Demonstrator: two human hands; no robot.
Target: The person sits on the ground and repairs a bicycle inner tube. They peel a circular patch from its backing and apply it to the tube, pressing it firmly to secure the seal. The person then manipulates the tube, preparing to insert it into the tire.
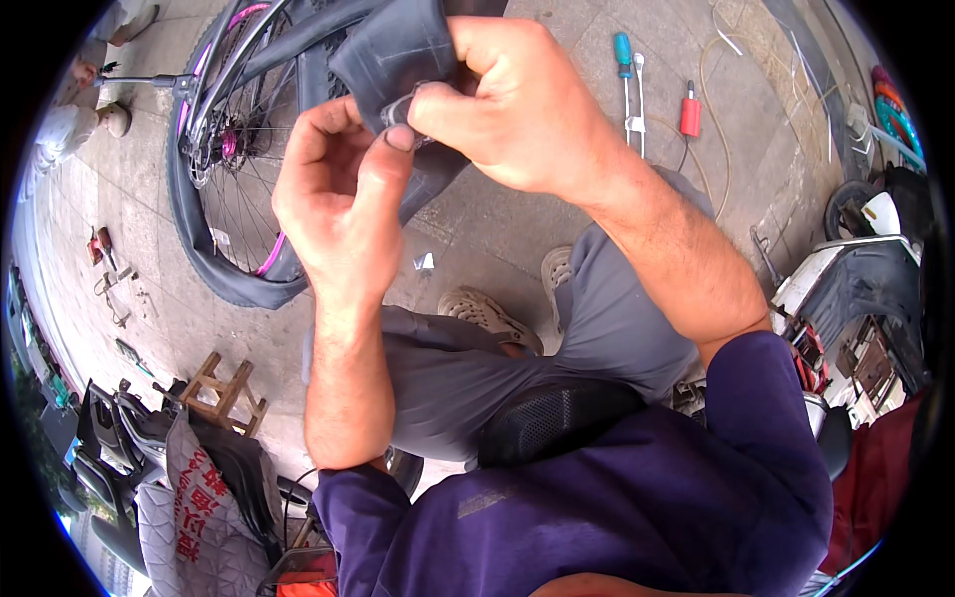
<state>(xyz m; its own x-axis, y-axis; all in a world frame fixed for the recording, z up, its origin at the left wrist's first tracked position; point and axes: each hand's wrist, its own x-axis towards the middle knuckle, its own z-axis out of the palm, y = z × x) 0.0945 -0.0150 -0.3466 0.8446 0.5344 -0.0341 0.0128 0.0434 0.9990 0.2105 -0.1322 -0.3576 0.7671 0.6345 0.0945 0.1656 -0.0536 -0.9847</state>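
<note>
A flattened black inner tube (pixel 391 58) is held up in front of me at the top of the view. My right hand (pixel 512 104) is closed round its right side, the thumb pressing near its lower end. From the left, my left hand (pixel 343 194) pinches the same lower end between thumb and fingers. A small greyish loose edge shows on the tube between the two thumbs; what it is I cannot make out. Behind my hands a bicycle wheel (pixel 239 169) with a black tyre, thin spokes and a pink rim lies beside the grey frame tubes.
On the pavement at the upper right are a teal-handled screwdriver (pixel 624 60), a metal wrench (pixel 640 90) and a red-handled tool (pixel 690 114). A small wooden stool (pixel 224 393) stands at the left, near a parked scooter (pixel 119 428). Another person's shoe (pixel 116 119) shows at the far left.
</note>
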